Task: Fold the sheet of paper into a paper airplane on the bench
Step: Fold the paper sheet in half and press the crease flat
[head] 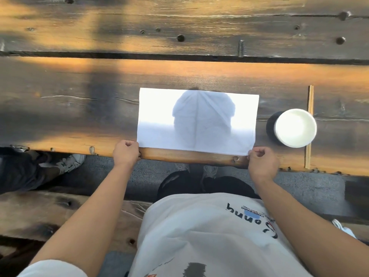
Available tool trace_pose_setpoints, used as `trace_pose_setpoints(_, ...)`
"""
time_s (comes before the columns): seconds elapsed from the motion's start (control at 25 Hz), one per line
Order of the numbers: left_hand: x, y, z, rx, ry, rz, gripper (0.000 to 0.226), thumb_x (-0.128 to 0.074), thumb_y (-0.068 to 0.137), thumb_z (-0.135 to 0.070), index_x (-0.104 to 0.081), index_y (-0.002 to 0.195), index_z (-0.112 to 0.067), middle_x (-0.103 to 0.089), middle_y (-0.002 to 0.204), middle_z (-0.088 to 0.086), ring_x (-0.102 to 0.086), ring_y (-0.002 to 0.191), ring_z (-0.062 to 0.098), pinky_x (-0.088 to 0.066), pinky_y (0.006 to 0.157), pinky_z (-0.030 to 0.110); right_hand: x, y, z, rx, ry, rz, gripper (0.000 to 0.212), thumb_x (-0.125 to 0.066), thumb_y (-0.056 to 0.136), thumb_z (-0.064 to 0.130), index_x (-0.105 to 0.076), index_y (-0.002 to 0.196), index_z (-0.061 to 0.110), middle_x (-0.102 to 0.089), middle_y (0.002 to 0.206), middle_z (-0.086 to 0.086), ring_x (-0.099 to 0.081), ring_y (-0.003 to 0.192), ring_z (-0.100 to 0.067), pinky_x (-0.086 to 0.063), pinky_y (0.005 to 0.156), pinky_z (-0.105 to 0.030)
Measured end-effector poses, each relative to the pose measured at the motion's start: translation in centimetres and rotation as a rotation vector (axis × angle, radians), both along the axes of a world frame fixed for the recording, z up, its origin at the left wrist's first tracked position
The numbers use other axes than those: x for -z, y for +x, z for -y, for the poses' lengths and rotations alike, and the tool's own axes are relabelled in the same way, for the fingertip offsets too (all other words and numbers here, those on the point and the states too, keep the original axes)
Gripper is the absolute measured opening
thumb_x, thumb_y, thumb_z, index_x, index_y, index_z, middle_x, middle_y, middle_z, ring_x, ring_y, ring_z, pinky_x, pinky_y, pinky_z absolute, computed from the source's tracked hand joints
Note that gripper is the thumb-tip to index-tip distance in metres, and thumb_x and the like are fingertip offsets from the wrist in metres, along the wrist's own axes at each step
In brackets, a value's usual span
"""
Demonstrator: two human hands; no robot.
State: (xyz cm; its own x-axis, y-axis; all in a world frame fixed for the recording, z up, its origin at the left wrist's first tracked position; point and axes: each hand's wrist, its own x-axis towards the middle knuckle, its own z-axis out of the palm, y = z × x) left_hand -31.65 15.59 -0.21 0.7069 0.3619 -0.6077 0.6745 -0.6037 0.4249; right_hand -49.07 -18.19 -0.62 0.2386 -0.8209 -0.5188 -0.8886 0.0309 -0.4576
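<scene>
**Two hands pinch the sheet's near corners**

Two bare forearms reach out over a white printed shirt (209,232) toward the near edge of the wooden bench (79,120). The left hand (125,151) is closed on the near left corner of the sheet of paper (155,108), and the right hand (260,162) is closed on the near right corner; the hands are well apart. The sheet lies flat on the bench, long side toward the person, with faint creases and a head shadow across its middle. Right of it, apart from the paper, stands a white cup (295,127). Just beyond the cup lies a thin wooden stick (310,100), running away from the person.
</scene>
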Motion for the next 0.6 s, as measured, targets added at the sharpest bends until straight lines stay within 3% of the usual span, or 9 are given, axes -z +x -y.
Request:
trace_pose_setpoints(0.16,0.1,-0.6,0.6,0.086,0.053,0.0,0.008,-0.065,0.095,-0.019,-0.065,0.103,-0.018,-0.069,0.094,0.0,-0.07,0.089,0.025,-0.061,0.085,0.046,0.4,0.2,1.2,0.077,-0.027,0.042,0.003,-0.067,0.093,0.016,-0.068,0.095,0.018,-0.068,0.09,0.002,-0.066,0.097,-0.023,-0.056,0.082,-0.04)
trace_pose_setpoints(0.32,0.5,-1.8,1.4,0.165,0.212,0.066,0.01,-0.07,0.092,-0.025,-0.069,0.097,-0.016,-0.071,0.094,0.002,-0.065,0.089,0.023,-0.057,0.086,0.043,0.3,0.1,2.0,0.035,-0.043,0.049,0.006,-0.066,0.093,0.018,-0.069,0.098,0.02,-0.067,0.101,0.001,-0.062,0.102,-0.023,-0.055,0.091,-0.044)
trace_pose_setpoints(0.48,0.5,-3.0,1.9,0.189,0.256,0.136,0.021,-0.063,0.096,-0.033,-0.065,0.104,-0.014,-0.067,0.11,0.008,-0.062,0.102,0.027,-0.053,0.092,0.045,-0.4,-0.3,1.8,-0.072,-0.071,0.058,0.005,-0.063,0.097,0.019,-0.067,0.1,0.018,-0.061,0.109,-0.002,-0.058,0.093,-0.016,-0.044,0.08,-0.029)
trace_pose_setpoints(0.6,-0.2,-4.1,2.9,0.469,0.356,0.27,0.026,-0.06,0.098,-0.028,-0.062,0.116,-0.009,-0.057,0.121,0.01,-0.051,0.116,0.029,-0.046,0.099,0.046,-1.0,-0.4,0.9,-0.306,-0.102,0.109,0.008,-0.06,0.1,0.023,-0.065,0.102,0.018,-0.058,0.104,0.003,-0.052,0.08,-0.001,-0.035,0.073,-0.01)
